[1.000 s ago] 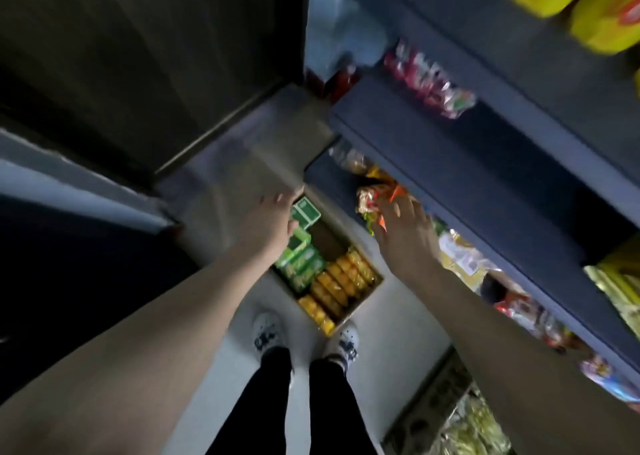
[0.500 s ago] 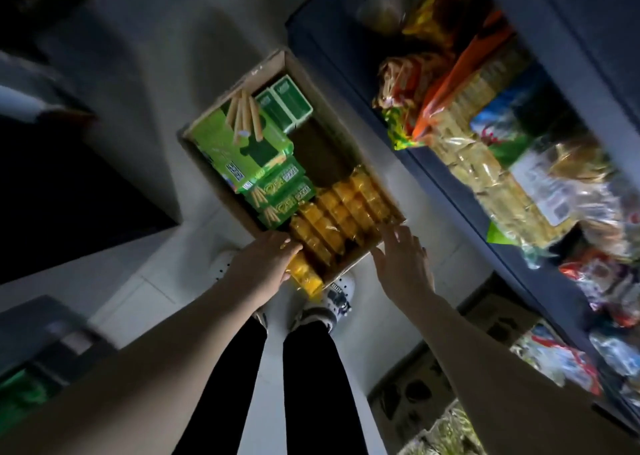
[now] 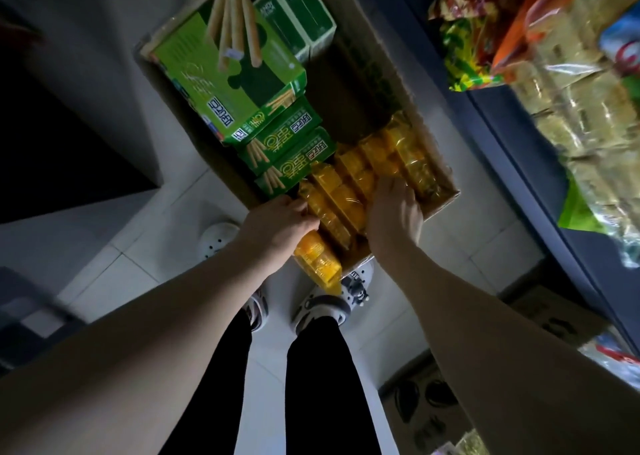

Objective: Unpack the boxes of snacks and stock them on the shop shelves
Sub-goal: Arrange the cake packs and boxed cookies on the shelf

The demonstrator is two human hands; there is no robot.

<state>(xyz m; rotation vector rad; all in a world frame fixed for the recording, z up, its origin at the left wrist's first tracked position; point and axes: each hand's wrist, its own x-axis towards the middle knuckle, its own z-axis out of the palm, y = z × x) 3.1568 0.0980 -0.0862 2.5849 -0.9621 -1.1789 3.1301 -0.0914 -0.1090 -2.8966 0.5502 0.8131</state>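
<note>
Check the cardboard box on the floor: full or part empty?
Part empty: a bare brown patch shows inside the cardboard box, between the small green cartons and the yellow packs; green stick boxes fill its left side.
</note>
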